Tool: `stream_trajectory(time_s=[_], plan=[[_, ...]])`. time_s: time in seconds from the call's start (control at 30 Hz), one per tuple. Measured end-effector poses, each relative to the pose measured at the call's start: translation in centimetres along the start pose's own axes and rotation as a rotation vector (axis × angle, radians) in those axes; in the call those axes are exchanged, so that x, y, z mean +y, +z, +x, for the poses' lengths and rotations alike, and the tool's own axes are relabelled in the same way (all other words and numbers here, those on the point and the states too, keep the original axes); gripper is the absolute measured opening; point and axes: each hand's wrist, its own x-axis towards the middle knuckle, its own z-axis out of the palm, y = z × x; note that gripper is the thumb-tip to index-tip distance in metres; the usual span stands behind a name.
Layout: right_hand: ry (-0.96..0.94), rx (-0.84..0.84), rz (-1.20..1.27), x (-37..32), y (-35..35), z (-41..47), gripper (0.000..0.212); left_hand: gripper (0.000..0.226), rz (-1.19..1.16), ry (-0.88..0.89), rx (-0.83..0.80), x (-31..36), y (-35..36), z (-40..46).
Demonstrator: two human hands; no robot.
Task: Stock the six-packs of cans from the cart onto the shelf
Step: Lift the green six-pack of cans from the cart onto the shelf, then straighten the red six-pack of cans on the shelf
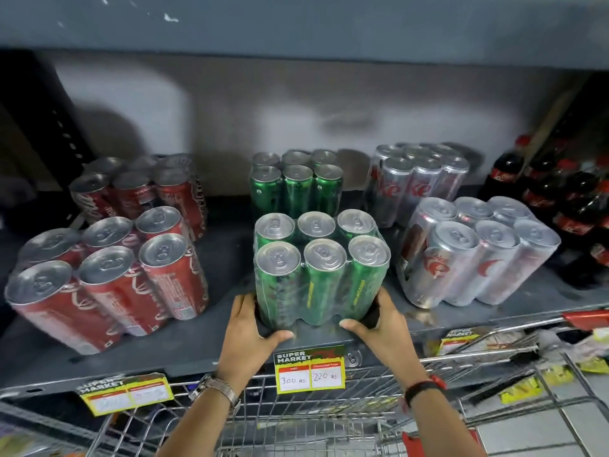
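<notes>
Upright, shrink-wrapped green six-pack

A shrink-wrapped green six-pack stands upright at the shelf front, above the cart.

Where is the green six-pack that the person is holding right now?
The front green six-pack stands at the shelf's front edge, mid-frame, between the red cola six-pack and the silver six-pack, gripped low by the left hand and right hand.

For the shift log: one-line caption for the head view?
Both hands, left hand and right hand, set a green six-pack at the shelf edge between red and silver packs.
</notes>
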Motion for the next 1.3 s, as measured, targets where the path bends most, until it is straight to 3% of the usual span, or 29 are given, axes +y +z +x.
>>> stream_trajectory(time_s=[0.3,0.87,1.0,1.07,1.1,1.2,1.23,1.3], plan=[[0.0,0.043,-0.035,0.0,0.5,-0.2,0.053,0.051,0.068,0.003,0.077,0.0,0.1,-0.3],[0.021,0.062,-0.037,-0.1,0.0,-0.6,0.051,0.045,0.058,0.015,0.053,-0.6,-0.1,-0.7],[0.047,-0.025,-0.016,-0.8,-0.7,-0.9,0.06,0.044,0.056,0.01,-0.002,-0.1,-0.2,-0.8],[0.039,-0.008,0.082,-1.2,-0.8,-1.8,0.067,0.053,0.028,-0.001,-0.03,0.2,-0.5,-1.3],[0.041,0.089,0.152,-1.6,-0.8,-2.8,0.065,0.062,0.009,-0.018,-0.018,0.4,-1.0,-1.8],[-0.069,0.452,0.289,-4.5,0.7,-6.4,0.028,0.057,0.03,0.008,0.232,-0.1,-3.8,-3.8],[-0.163,0.486,0.233,-5.7,1.7,-7.4,0.017,0.053,0.039,0.002,0.355,-0.7,-4.9,-4.5],[-0.371,0.393,0.101,-8.1,4.9,-8.6,0.018,0.056,-0.005,-0.062,0.599,-2.2,-7.9,-5.3]])
